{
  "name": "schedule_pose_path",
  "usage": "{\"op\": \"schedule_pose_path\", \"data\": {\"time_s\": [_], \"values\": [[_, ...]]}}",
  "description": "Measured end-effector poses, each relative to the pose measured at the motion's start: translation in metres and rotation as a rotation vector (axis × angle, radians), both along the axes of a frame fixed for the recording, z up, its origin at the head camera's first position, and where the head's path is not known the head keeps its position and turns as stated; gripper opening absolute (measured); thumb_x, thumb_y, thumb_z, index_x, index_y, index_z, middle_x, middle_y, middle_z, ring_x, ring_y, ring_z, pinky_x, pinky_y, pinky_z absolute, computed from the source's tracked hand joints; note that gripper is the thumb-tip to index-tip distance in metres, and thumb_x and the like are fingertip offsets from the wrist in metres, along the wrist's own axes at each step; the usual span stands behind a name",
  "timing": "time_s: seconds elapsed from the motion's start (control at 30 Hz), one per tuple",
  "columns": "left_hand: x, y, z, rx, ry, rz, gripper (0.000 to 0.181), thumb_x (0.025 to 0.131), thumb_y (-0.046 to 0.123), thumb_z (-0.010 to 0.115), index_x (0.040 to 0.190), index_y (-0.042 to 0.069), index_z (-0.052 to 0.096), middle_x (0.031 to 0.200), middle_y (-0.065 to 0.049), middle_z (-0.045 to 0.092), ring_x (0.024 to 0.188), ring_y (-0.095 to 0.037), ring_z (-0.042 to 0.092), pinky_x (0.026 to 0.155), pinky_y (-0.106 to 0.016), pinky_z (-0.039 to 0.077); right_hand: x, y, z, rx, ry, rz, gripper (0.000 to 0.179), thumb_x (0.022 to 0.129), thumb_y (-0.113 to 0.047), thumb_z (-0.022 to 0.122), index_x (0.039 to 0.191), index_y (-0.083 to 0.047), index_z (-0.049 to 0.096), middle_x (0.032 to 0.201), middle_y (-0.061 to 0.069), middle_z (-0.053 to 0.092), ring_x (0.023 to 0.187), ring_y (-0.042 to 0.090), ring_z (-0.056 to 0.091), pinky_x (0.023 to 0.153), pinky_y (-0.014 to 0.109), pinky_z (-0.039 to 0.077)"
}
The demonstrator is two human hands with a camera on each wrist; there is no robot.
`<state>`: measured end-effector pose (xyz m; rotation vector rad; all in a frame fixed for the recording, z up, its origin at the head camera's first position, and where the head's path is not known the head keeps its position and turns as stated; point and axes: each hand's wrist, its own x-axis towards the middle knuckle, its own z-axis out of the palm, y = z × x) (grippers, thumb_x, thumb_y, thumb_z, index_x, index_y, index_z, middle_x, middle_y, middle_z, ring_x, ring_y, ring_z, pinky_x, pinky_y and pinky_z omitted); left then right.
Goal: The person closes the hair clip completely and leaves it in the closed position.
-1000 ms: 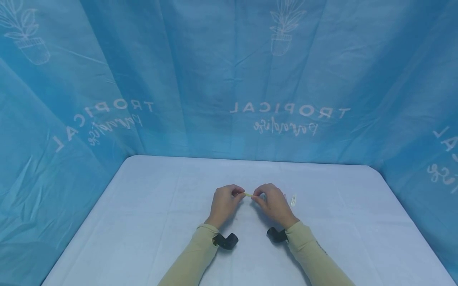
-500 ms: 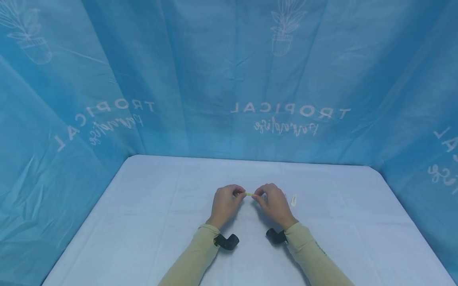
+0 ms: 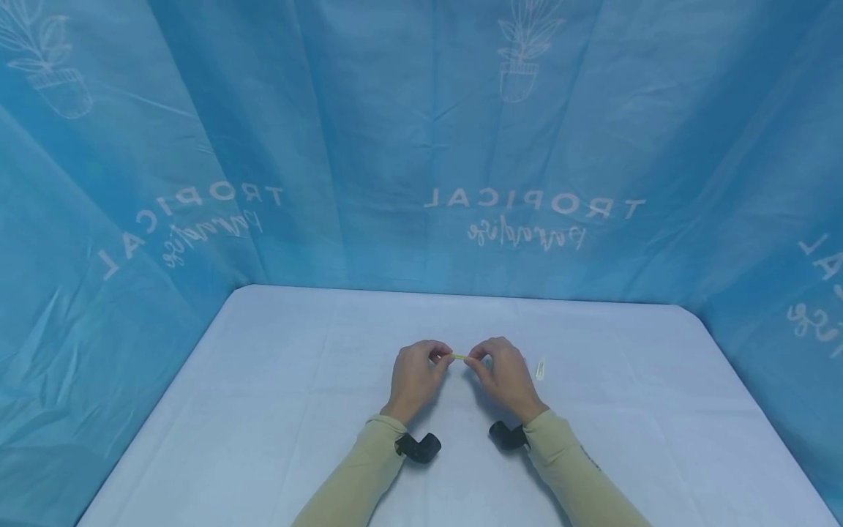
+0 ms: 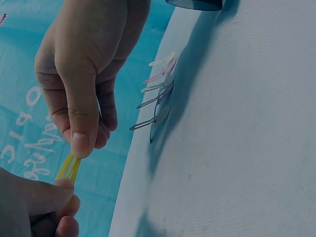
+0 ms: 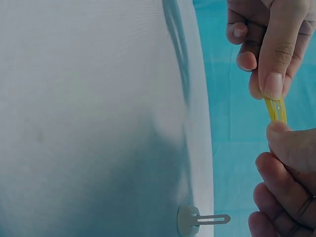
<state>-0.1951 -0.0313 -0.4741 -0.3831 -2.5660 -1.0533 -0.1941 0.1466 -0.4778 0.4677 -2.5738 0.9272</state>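
Both hands meet above the white table, a yellow snap hair clip (image 3: 459, 357) stretched between their fingertips. My left hand (image 3: 415, 377) pinches one end between thumb and fingers, and my right hand (image 3: 503, 375) pinches the other. In the left wrist view, the slotted middle of the yellow clip (image 4: 68, 168) shows between the two thumbs; its ends are hidden under the fingers. Seen from the right wrist, the clip (image 5: 277, 109) is slightly curved.
Several snap clips stand in a row beyond the right hand, including a pink clip (image 4: 160, 74) and a greenish clip (image 4: 160, 116). A white clip (image 3: 540, 369) lies right of that hand. Blue curtains (image 3: 369, 146) surround the table (image 3: 276, 410) at the back and sides.
Both hands keep their pinch on the yellow hair clip and have shifted only very slightly. The pink clip beside the right hand has become almost hidden in the head view.
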Motion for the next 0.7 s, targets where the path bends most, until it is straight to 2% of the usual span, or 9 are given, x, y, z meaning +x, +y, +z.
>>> {"op": "schedule_pose_path", "data": {"time_s": [0.43, 0.7], "values": [[0.0012, 0.0019, 0.0016, -0.023, -0.017, 0.004, 0.007, 0.088, 0.018, 0.079, 0.091, 0.012, 0.077, 0.077, 0.003, 0.068, 0.064, -0.006, 0.053, 0.061, -0.023, 0.044, 0.0007, 0.0006, 0.0020, -0.005, 0.016, 0.014, 0.009, 0.085, -0.009, 0.080, 0.083, -0.005, 0.072, 0.082, 0.005, 0.068, 0.089, 0.028, 0.064, 0.082, 0.048, 0.052], [0.0018, 0.0027, 0.0014, -0.016, -0.017, -0.001, 0.006, 0.088, 0.017, 0.079, 0.089, 0.012, 0.077, 0.075, 0.004, 0.068, 0.065, -0.006, 0.054, 0.061, -0.023, 0.045, 0.0014, 0.0005, 0.0011, 0.007, 0.003, 0.003, 0.009, 0.086, -0.010, 0.080, 0.084, -0.005, 0.072, 0.083, 0.005, 0.068, 0.090, 0.028, 0.064, 0.083, 0.047, 0.052]]}}
